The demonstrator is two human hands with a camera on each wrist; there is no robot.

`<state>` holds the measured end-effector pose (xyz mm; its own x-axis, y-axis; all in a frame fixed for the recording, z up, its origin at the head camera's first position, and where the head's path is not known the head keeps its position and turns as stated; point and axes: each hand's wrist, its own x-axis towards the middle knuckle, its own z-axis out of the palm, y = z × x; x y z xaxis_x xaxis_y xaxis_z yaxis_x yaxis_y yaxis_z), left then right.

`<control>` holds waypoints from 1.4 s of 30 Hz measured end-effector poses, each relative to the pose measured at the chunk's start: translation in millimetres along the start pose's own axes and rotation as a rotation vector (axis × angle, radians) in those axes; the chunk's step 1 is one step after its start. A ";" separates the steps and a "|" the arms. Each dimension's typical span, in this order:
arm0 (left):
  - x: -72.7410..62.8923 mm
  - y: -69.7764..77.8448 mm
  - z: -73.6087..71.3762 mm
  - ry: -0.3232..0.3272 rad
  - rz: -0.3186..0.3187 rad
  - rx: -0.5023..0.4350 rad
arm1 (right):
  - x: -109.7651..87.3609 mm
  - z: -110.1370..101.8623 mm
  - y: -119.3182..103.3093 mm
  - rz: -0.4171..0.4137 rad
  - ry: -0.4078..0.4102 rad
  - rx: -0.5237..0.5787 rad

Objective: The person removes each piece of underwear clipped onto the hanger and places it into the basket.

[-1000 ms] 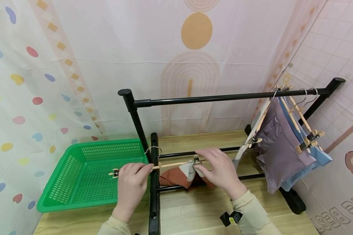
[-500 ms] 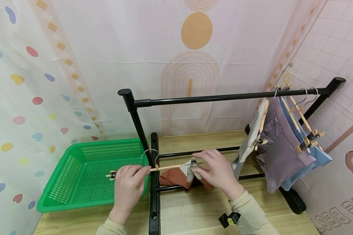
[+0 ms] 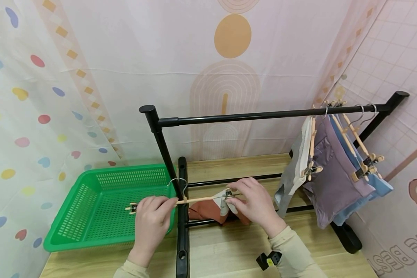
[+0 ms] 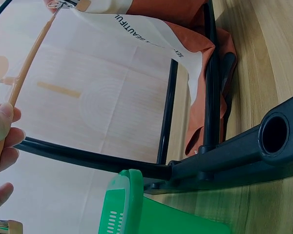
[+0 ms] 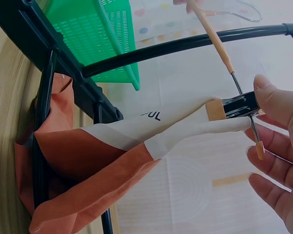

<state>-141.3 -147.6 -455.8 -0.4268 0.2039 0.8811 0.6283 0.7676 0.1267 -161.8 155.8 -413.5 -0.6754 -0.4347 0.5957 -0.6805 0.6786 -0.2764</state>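
A wooden clip hanger (image 3: pixel 198 199) with a metal hook is held level above the rack's base. My left hand (image 3: pixel 152 220) grips its bar near the left end, whose clip (image 3: pixel 132 208) holds no cloth. At the other end, my right hand (image 3: pixel 258 206) pinches the clip (image 5: pixel 239 105) between thumb and fingers. That clip bites the white edge of a rust-and-white garment (image 5: pixel 93 156) printed with dark letters. Its rust part droops over the rack's lower bar (image 4: pixel 212 92). In the left wrist view, the fingers (image 4: pixel 10 139) wrap the bar.
A green basket (image 3: pixel 55 235) stands at the left. The black rack's top rail (image 3: pixel 239 116) crosses above both hands. At its right end hang a grey-and-white garment (image 3: pixel 293 166), a purple one (image 3: pixel 333 177) and a blue one (image 3: pixel 382 185) on clip hangers.
Both hands have shifted slightly left and down with the hanger, mostly in the first half second. The grey-and-white garment on the rail has turned, showing more of its face.
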 end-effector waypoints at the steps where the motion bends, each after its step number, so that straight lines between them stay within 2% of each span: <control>1: -0.2 0.1 0.0 -0.002 -0.002 -0.001 | 0.0 0.2 -0.2 0.001 -0.002 0.000; 42: 3.1 3.5 5.4 -0.019 0.000 0.015 | -6.8 6.6 4.8 0.016 0.039 -0.003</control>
<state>-143.9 -140.9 -455.1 -0.4393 0.2149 0.8722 0.6186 0.7765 0.1202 -162.3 158.1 -423.8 -0.6747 -0.4007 0.6199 -0.6687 0.6873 -0.2836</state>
